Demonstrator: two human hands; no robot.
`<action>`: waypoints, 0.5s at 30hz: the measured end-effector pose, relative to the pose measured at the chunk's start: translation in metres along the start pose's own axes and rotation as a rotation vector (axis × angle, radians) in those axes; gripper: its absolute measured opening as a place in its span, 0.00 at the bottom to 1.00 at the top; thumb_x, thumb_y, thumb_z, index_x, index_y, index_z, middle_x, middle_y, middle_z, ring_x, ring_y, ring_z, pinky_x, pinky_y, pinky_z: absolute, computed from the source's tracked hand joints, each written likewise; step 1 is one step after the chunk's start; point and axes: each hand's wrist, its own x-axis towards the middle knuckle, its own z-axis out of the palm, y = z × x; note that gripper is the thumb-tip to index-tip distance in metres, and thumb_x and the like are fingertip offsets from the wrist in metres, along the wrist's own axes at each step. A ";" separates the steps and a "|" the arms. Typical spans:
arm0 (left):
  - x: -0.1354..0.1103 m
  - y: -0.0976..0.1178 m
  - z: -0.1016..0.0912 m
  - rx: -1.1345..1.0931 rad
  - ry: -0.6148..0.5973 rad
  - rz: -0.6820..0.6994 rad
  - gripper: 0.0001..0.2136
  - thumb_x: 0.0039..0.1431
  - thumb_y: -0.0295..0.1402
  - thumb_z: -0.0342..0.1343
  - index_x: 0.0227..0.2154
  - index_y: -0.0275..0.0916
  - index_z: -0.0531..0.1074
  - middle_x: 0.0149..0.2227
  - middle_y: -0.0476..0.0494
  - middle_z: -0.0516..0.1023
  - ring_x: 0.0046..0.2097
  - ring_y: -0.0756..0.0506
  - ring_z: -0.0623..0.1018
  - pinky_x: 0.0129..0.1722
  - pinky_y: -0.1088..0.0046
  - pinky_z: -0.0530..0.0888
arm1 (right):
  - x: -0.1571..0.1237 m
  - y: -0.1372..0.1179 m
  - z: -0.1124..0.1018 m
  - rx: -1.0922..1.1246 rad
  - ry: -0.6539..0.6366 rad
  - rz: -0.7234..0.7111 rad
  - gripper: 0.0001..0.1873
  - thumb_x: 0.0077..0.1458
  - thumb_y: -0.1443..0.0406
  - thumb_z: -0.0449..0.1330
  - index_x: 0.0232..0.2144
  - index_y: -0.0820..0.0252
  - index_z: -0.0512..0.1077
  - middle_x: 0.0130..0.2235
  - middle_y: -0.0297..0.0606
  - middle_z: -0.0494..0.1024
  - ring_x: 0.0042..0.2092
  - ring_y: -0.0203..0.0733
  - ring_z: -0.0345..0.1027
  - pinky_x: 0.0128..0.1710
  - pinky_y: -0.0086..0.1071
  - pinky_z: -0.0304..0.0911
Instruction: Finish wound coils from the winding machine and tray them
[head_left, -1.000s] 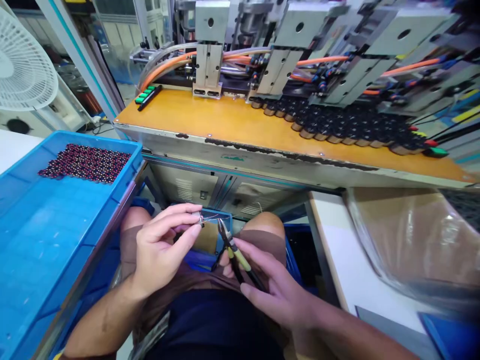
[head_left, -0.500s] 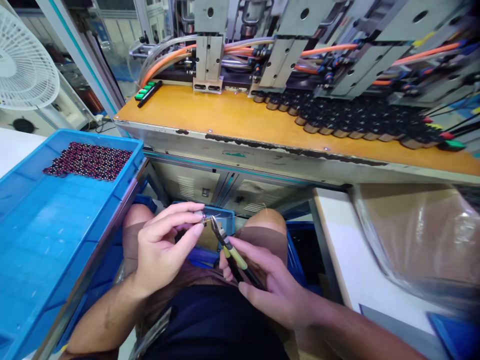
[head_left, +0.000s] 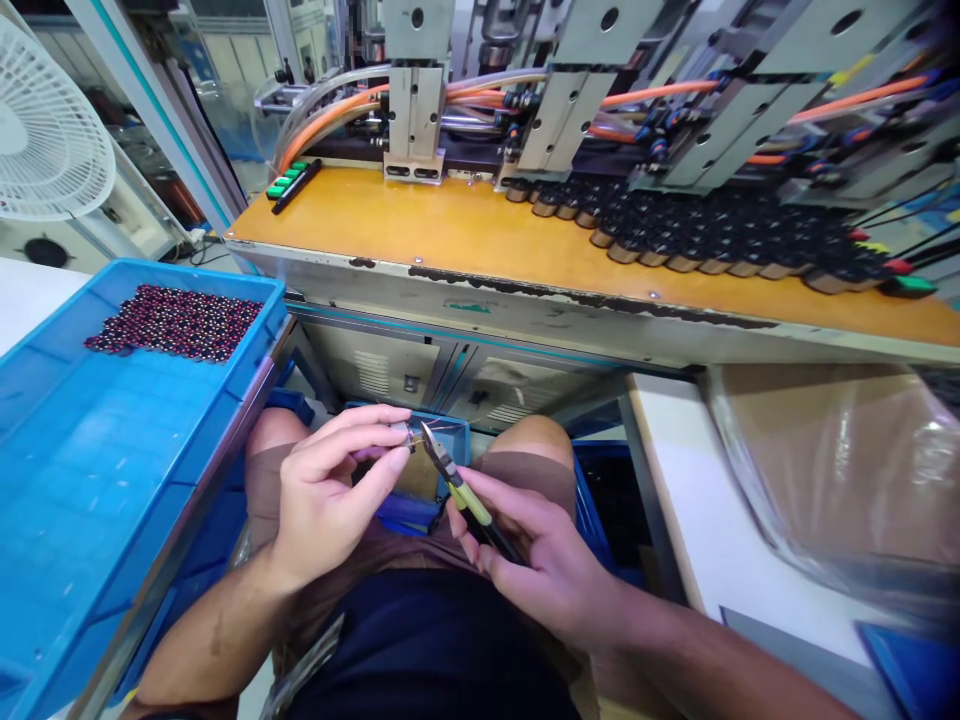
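Note:
My left hand (head_left: 337, 490) pinches a small dark part with thin wire ends (head_left: 410, 437) between thumb and fingers, which mostly cover it. Fine wires stick out from it to the right. My right hand (head_left: 536, 555) is wrapped round a pair of cutting pliers (head_left: 471, 503) with yellow-green and black handles. The pliers' jaws point up and left, close beside the wires. Whether the jaws touch a wire I cannot tell. Below both hands, between the knees, sits a small blue bin (head_left: 454, 440) with something brown inside.
A large blue tray (head_left: 90, 480) on the left holds many small dark and red parts (head_left: 184, 322). Ahead is a machine with an orange-yellow worktop (head_left: 450, 225) carrying rows of black-topped cylindrical parts (head_left: 697, 235). At right, a plastic-wrapped brown package (head_left: 840, 470) rests on a white table (head_left: 675, 440).
The pliers' handles have been squeezed closer together, and the jaws have shifted slightly up and left. The left hand has barely moved.

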 end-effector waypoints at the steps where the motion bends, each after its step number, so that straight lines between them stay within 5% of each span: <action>1: 0.000 -0.001 -0.001 0.005 -0.009 0.008 0.12 0.55 0.19 0.62 0.38 0.41 0.79 0.45 0.42 0.81 0.48 0.44 0.80 0.42 0.71 0.80 | 0.000 0.000 0.000 0.030 0.005 0.043 0.26 0.61 0.69 0.56 0.61 0.58 0.61 0.38 0.39 0.72 0.37 0.35 0.66 0.39 0.32 0.67; 8: -0.002 -0.014 -0.005 0.105 -0.019 0.262 0.16 0.51 0.20 0.65 0.41 0.41 0.72 0.47 0.39 0.78 0.50 0.40 0.79 0.43 0.63 0.81 | -0.008 -0.014 -0.008 0.201 -0.028 0.235 0.30 0.58 0.69 0.59 0.61 0.51 0.56 0.46 0.40 0.69 0.42 0.35 0.68 0.47 0.35 0.68; 15: -0.005 -0.015 0.000 -0.073 0.017 0.253 0.26 0.48 0.14 0.63 0.46 0.43 0.62 0.45 0.43 0.78 0.46 0.43 0.81 0.43 0.62 0.82 | -0.014 -0.028 -0.016 0.171 -0.108 0.215 0.33 0.58 0.71 0.57 0.64 0.55 0.55 0.50 0.45 0.69 0.49 0.40 0.68 0.54 0.42 0.66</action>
